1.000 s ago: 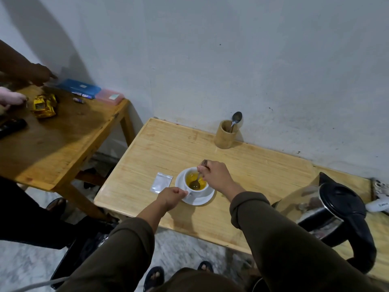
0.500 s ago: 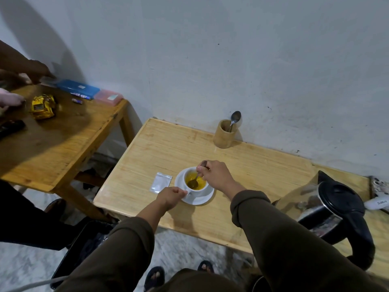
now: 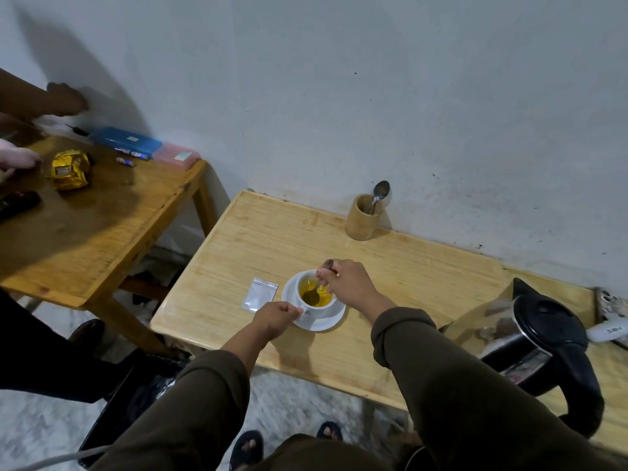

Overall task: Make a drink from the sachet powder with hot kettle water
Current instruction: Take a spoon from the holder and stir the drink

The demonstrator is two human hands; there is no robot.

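Observation:
A white cup (image 3: 323, 305) of yellow drink stands on a white saucer (image 3: 323, 321) near the front of the light wooden table (image 3: 407, 266). My right hand (image 3: 350, 282) grips a metal spoon (image 3: 314, 294) whose bowl is down in the drink. My left hand (image 3: 277, 317) pinches the cup's handle from the left. A silvery sachet (image 3: 260, 294) lies flat just left of the saucer. The steel kettle (image 3: 530, 338) with black lid and handle stands at the right, by my right sleeve.
A bamboo holder (image 3: 363, 217) with another spoon (image 3: 380, 192) stands at the wall. A second, darker table (image 3: 102, 226) to the left carries a yellow packet (image 3: 69, 169), blue and pink boxes, and another person's hands. A white device (image 3: 608, 329) lies at the far right.
My right hand has shifted the spoon slightly inside the cup, stirring. The left hand stays on the handle. The other person's hand at the far left has moved.

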